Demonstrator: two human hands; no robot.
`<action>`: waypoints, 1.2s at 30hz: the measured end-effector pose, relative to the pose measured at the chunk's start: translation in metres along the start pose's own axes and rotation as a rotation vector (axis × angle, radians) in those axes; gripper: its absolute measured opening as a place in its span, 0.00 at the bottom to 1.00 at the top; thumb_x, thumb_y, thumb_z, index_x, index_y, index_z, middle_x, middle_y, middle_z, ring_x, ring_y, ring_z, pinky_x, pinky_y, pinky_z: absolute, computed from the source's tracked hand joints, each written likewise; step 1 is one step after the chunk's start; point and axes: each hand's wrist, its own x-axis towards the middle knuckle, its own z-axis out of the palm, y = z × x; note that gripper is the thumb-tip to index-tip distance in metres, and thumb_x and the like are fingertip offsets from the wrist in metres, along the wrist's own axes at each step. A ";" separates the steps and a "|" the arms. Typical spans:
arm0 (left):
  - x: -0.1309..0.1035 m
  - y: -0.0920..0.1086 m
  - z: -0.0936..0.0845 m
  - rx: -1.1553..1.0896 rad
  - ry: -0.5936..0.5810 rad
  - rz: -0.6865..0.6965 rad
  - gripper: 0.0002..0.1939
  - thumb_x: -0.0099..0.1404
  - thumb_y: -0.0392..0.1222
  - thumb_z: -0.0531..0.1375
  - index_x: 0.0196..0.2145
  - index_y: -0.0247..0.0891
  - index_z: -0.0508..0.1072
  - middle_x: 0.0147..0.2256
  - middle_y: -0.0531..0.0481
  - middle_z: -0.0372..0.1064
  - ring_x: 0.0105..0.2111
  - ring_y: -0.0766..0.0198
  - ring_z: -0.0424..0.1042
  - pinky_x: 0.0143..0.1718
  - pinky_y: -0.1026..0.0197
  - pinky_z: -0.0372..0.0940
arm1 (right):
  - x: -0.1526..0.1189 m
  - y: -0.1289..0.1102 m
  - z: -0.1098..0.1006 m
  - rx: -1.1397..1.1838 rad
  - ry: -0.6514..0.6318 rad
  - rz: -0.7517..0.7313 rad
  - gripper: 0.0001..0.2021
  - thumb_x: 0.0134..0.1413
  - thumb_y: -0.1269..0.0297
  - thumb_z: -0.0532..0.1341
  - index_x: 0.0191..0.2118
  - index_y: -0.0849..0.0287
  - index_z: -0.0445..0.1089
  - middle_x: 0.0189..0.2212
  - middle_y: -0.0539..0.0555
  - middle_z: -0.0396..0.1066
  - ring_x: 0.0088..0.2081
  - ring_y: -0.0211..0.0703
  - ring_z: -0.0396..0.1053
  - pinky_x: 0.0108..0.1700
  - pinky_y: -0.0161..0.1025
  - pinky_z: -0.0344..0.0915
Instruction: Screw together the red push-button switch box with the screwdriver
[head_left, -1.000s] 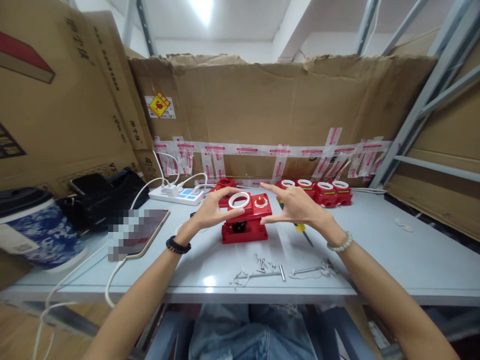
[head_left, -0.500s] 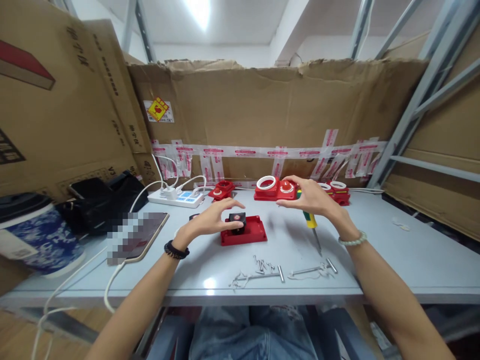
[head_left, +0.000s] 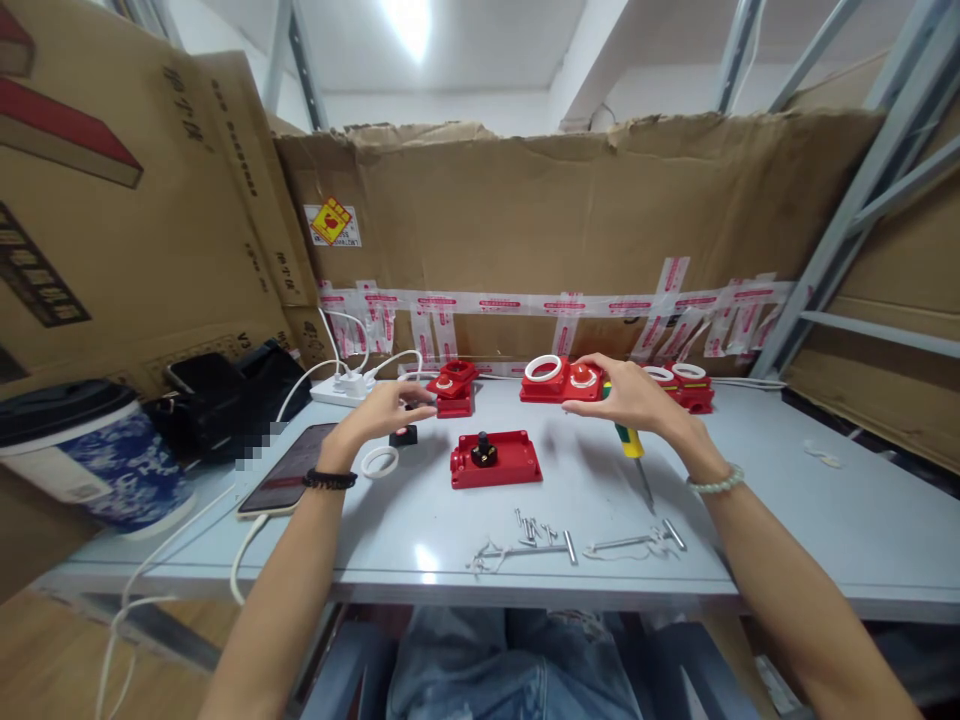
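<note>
My left hand (head_left: pixel 382 408), its thumb and fingers apart, is just above a small black block (head_left: pixel 404 436) with a pinkish spot; its fingers partly hide it. A white ring (head_left: pixel 379 462) lies beside it. A shallow red housing (head_left: pixel 517 462) stands open in the middle, with a black part with an upright stem (head_left: pixel 484 453) inside. My right hand (head_left: pixel 634 393) curves with spread thumb and fingers at the end of a red box with a knob (head_left: pixel 583 378); contact is unclear. Below that palm lies a green-and-yellow screwdriver (head_left: pixel 631 441), its handle partly hidden.
Several screws (head_left: pixel 529 528) and two T-shaped metal rods (head_left: pixel 570 547) lie near the front edge. Other red units stand at the back left (head_left: pixel 454 390) and right (head_left: pixel 695 393). A power strip (head_left: pixel 334 391), phone (head_left: pixel 289 470) and patterned cup (head_left: pixel 112 470) occupy the left side.
My left hand has moved left, away from the red housing to the black block near the ring. A black part now sits in the housing without fingers on it. My right hand stays put.
</note>
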 end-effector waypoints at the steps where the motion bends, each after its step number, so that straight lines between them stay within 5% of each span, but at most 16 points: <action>1: 0.001 -0.010 0.000 0.018 -0.057 -0.038 0.18 0.54 0.56 0.59 0.33 0.38 0.75 0.35 0.47 0.75 0.34 0.57 0.72 0.35 0.60 0.64 | 0.000 0.000 0.001 -0.003 -0.007 -0.001 0.34 0.39 0.39 0.59 0.49 0.58 0.64 0.36 0.57 0.71 0.37 0.49 0.68 0.35 0.41 0.61; 3: 0.003 -0.027 0.003 0.034 -0.135 -0.099 0.18 0.52 0.56 0.60 0.31 0.38 0.74 0.31 0.47 0.75 0.30 0.57 0.72 0.32 0.61 0.64 | 0.000 0.000 0.002 -0.004 -0.020 -0.007 0.34 0.39 0.39 0.59 0.49 0.58 0.64 0.36 0.57 0.71 0.37 0.49 0.68 0.35 0.41 0.61; 6: 0.003 -0.040 0.007 0.045 -0.100 -0.164 0.21 0.49 0.57 0.61 0.33 0.37 0.73 0.31 0.46 0.75 0.31 0.56 0.73 0.33 0.60 0.65 | 0.000 0.001 0.004 -0.004 -0.025 -0.020 0.34 0.40 0.39 0.59 0.49 0.58 0.63 0.37 0.57 0.71 0.38 0.49 0.67 0.36 0.41 0.61; 14: -0.001 -0.035 -0.004 -0.024 -0.093 -0.175 0.29 0.46 0.58 0.62 0.40 0.35 0.72 0.40 0.41 0.73 0.42 0.52 0.70 0.43 0.56 0.64 | -0.001 0.002 0.004 -0.004 -0.014 -0.019 0.33 0.39 0.40 0.60 0.49 0.58 0.64 0.36 0.56 0.72 0.37 0.47 0.67 0.35 0.40 0.61; 21: -0.003 -0.020 0.004 -0.055 -0.401 -0.097 0.21 0.44 0.49 0.65 0.38 0.40 0.75 0.38 0.49 0.73 0.38 0.57 0.69 0.39 0.62 0.63 | -0.001 0.002 0.005 0.010 -0.031 -0.018 0.33 0.40 0.42 0.61 0.50 0.58 0.63 0.36 0.56 0.72 0.36 0.47 0.67 0.35 0.39 0.61; 24: -0.003 -0.021 0.006 -0.014 -0.431 -0.130 0.19 0.42 0.46 0.65 0.35 0.39 0.75 0.35 0.51 0.73 0.35 0.58 0.68 0.35 0.63 0.62 | -0.001 0.001 0.005 0.007 -0.042 -0.028 0.33 0.40 0.42 0.60 0.50 0.58 0.63 0.36 0.56 0.72 0.35 0.46 0.67 0.34 0.39 0.60; 27: -0.001 -0.011 0.007 0.005 -0.292 -0.023 0.15 0.48 0.47 0.64 0.33 0.38 0.74 0.33 0.50 0.72 0.34 0.60 0.67 0.36 0.62 0.62 | -0.002 -0.004 0.005 -0.019 -0.039 -0.065 0.32 0.40 0.42 0.60 0.49 0.59 0.64 0.36 0.56 0.71 0.36 0.46 0.67 0.34 0.39 0.60; 31: 0.002 0.035 0.024 -0.097 0.133 0.243 0.19 0.61 0.50 0.56 0.47 0.39 0.67 0.45 0.46 0.67 0.40 0.60 0.67 0.41 0.59 0.63 | -0.007 -0.017 0.008 -0.049 -0.037 -0.149 0.32 0.40 0.42 0.60 0.48 0.60 0.64 0.34 0.56 0.71 0.34 0.46 0.68 0.33 0.38 0.59; 36: 0.009 0.082 0.053 0.046 0.183 0.529 0.24 0.66 0.49 0.51 0.57 0.44 0.55 0.51 0.42 0.58 0.50 0.57 0.61 0.51 0.53 0.58 | -0.013 -0.031 0.013 -0.089 -0.051 -0.229 0.31 0.41 0.45 0.61 0.49 0.60 0.62 0.32 0.55 0.72 0.33 0.46 0.69 0.34 0.38 0.59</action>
